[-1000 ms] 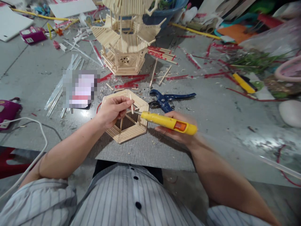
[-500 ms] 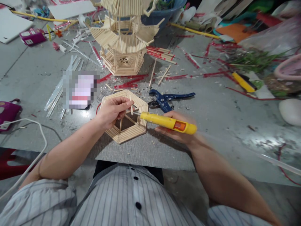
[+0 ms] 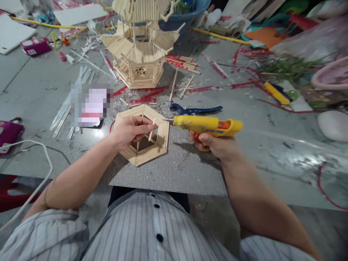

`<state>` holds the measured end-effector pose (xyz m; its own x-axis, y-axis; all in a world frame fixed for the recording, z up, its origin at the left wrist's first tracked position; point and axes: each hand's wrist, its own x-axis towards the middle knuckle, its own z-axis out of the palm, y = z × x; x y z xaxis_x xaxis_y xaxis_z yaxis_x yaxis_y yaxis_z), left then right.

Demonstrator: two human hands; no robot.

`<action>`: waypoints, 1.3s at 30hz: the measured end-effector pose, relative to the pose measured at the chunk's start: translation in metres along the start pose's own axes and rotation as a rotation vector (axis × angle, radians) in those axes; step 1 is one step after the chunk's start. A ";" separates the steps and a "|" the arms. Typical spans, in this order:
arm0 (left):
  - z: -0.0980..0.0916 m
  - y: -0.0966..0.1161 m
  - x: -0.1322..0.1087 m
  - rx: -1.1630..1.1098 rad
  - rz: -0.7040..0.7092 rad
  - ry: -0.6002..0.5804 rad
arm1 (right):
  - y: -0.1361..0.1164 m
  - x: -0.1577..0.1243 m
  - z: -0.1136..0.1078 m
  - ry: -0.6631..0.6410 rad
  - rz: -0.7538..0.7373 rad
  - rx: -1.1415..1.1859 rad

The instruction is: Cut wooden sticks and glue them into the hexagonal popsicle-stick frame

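My left hand [image 3: 130,131] pinches a short wooden stick [image 3: 151,132] over the open centre of a flat hexagonal stick frame [image 3: 160,139] lying on a grey mat [image 3: 174,170]. My right hand [image 3: 214,145] grips a yellow glue gun [image 3: 206,124], held level with its metal nozzle pointing left, a little to the right of the stick and apart from it. A tall pagoda model of wooden sticks [image 3: 138,47] stands behind the frame.
Blue pliers [image 3: 195,108] lie just behind the glue gun. A blurred-out phone [image 3: 91,105] rests left of the frame, with clear strips beside it. Red wrappers and loose sticks [image 3: 182,63] litter the table. A white cable [image 3: 35,145] loops at the left edge.
The glue gun has pulled back to the right and risen level, its nozzle now off the stick. My left hand still holds the stick, now lowered slightly over the frame.
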<state>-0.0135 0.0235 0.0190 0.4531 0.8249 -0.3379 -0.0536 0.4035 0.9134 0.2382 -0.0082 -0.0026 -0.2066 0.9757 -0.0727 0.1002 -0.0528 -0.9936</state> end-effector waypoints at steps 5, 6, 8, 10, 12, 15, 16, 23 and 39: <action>0.001 0.002 -0.001 0.043 -0.014 -0.065 | 0.002 0.002 0.001 0.111 0.106 0.035; 0.001 0.002 -0.001 0.045 -0.018 -0.069 | 0.001 0.001 0.001 0.113 0.112 0.038; 0.000 0.001 -0.001 0.052 -0.024 -0.072 | 0.001 0.001 0.002 0.091 0.103 0.039; 0.000 0.000 -0.001 0.066 -0.027 -0.076 | 0.001 0.001 0.001 0.058 0.083 0.036; -0.001 -0.001 -0.001 0.077 -0.023 -0.083 | 0.002 0.001 0.000 0.017 0.077 0.029; -0.001 -0.002 -0.001 0.084 -0.016 -0.089 | 0.003 0.001 -0.001 -0.036 0.072 0.017; -0.001 -0.002 0.000 0.085 -0.015 -0.087 | 0.004 0.001 -0.002 -0.045 0.072 0.014; 0.000 -0.002 0.000 0.074 -0.001 -0.087 | 0.005 -0.001 -0.003 -0.045 0.082 0.000; 0.000 -0.004 -0.001 0.094 0.009 -0.087 | 0.008 -0.001 -0.004 -0.034 0.112 0.009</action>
<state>-0.0138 0.0216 0.0160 0.5291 0.7889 -0.3126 0.0241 0.3542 0.9348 0.2431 -0.0089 -0.0103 -0.2272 0.9559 -0.1862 0.1162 -0.1632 -0.9797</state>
